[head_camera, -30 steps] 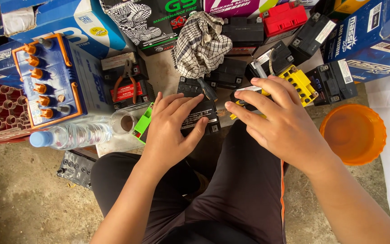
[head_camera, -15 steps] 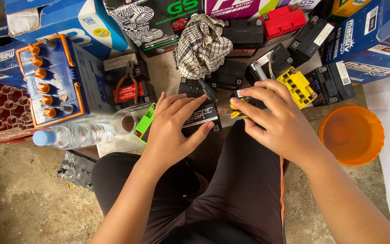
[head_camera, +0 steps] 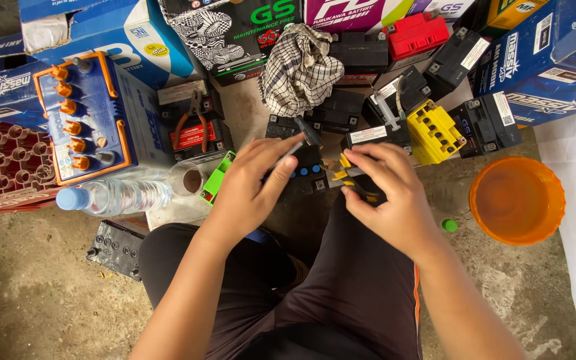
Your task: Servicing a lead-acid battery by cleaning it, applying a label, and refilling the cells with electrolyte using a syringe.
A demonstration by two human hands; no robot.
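The left hand (head_camera: 251, 187) rests on a small black battery (head_camera: 305, 175) that sits on the floor just ahead of the person's knees. Its fingers (head_camera: 281, 157) lie nearly straight, and between thumb and forefinger they pinch a thin dark tool (head_camera: 305, 133) whose tip pokes out past the fingertips. The right hand (head_camera: 391, 200) is curled, its fingers bent around a small yellow and black piece (head_camera: 351, 179) held right beside the battery's near right edge; what exactly that piece is cannot be told.

Just beyond the right fingers stands a yellow battery (head_camera: 435, 132), with more black batteries (head_camera: 485, 123) behind it and to its right. Beyond the left fingers a checked cloth (head_camera: 298, 70) lies crumpled over other batteries. Left of the left hand are a green block (head_camera: 216, 179), a clear glass (head_camera: 188, 179) and a plastic water bottle (head_camera: 111, 197) lying on its side, and farther left a large blue battery with orange caps (head_camera: 88, 117). Orange-handled pliers (head_camera: 193, 123) rest on a battery behind the glass. Right of the right hand, well apart, an orange bowl (head_camera: 518, 200) stands on the floor.
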